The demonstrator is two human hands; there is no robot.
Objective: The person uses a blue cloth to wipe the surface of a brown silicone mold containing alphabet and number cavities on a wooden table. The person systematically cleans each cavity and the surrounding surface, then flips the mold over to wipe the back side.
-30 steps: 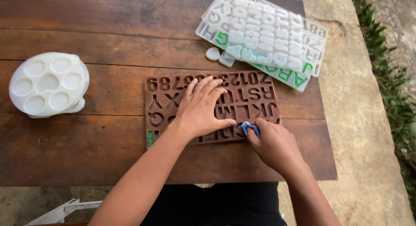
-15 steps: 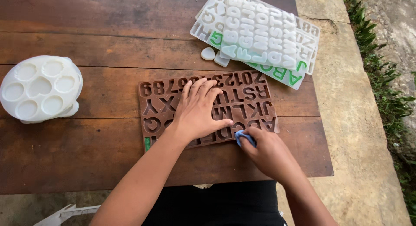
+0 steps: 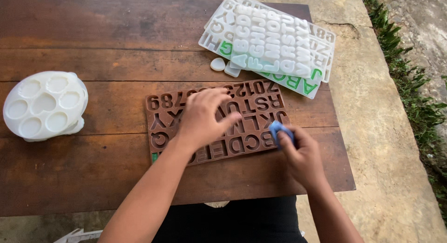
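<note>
Brown letter mould (image 3: 260, 108): left hand (image 3: 201, 118) flat on it, right hand (image 3: 301, 154) pinching blue piece (image 3: 278, 129).

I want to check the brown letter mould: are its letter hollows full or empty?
Empty, where visible: the brown mould shows open, dark hollows. The left hand covers the middle, so those I cannot tell.

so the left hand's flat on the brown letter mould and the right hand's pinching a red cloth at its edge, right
Not quite: the cloth is blue, not red, as the head view shows. The left hand does press on the brown letter mould, and the right hand pinches the cloth at its edge.
</note>
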